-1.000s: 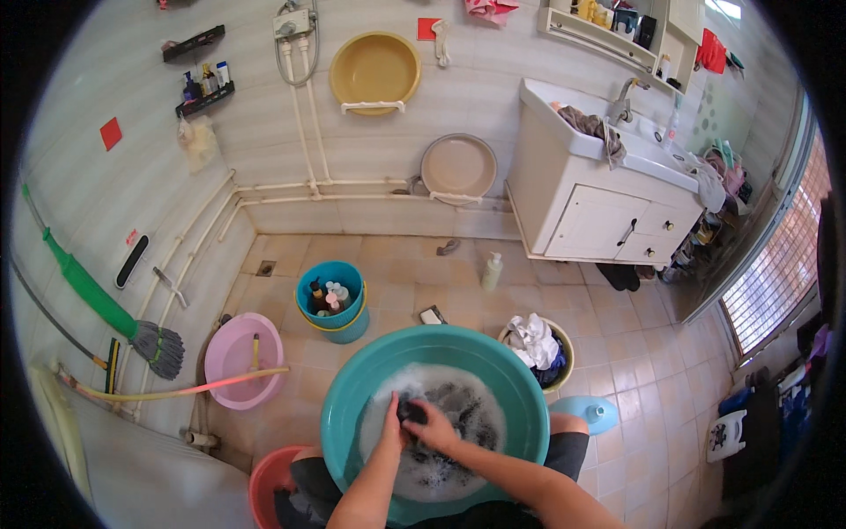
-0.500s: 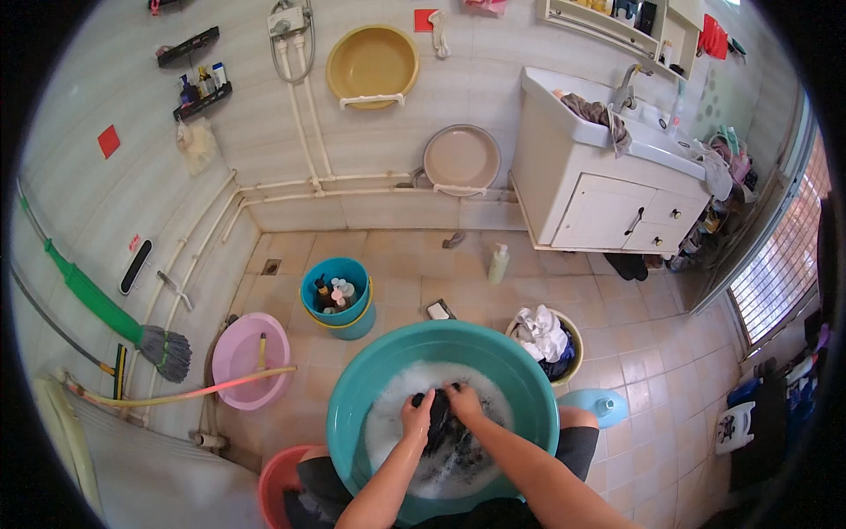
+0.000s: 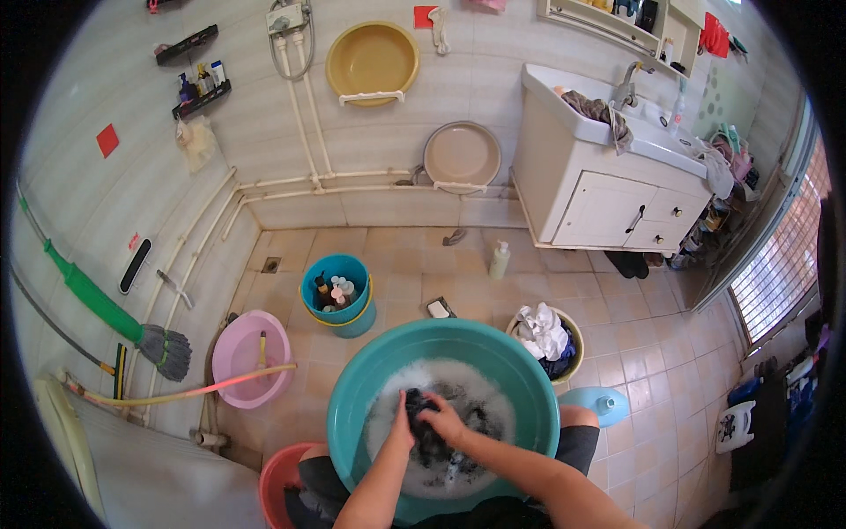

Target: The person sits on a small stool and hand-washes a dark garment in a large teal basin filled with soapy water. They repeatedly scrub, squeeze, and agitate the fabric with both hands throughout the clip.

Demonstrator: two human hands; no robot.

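A large teal basin (image 3: 352,379) stands between my knees, with sudsy water (image 3: 489,401) in it. My left hand (image 3: 402,427) is closed on the left side of a wet black cloth (image 3: 419,407); its fingers are partly hidden behind the bunched fabric. From the right, my right hand (image 3: 446,421) presses its curled fingers onto the same cloth. More dark fabric lies below in the foam, under my hands. What kind of garment it is I cannot make out.
A blue bucket of bottles (image 3: 339,264), a soap dish (image 3: 440,308) and a pump bottle (image 3: 500,260) stand beyond the basin. At right are a laundry basket (image 3: 577,357) and a blue jug (image 3: 608,404). A pink basin (image 3: 231,353) with a hose (image 3: 176,399) and a red tub (image 3: 273,476) are left.
My hands have shifted slightly left with the black cloth. The right hand has crossed toward the left one, and more dark fabric shows in the suds.
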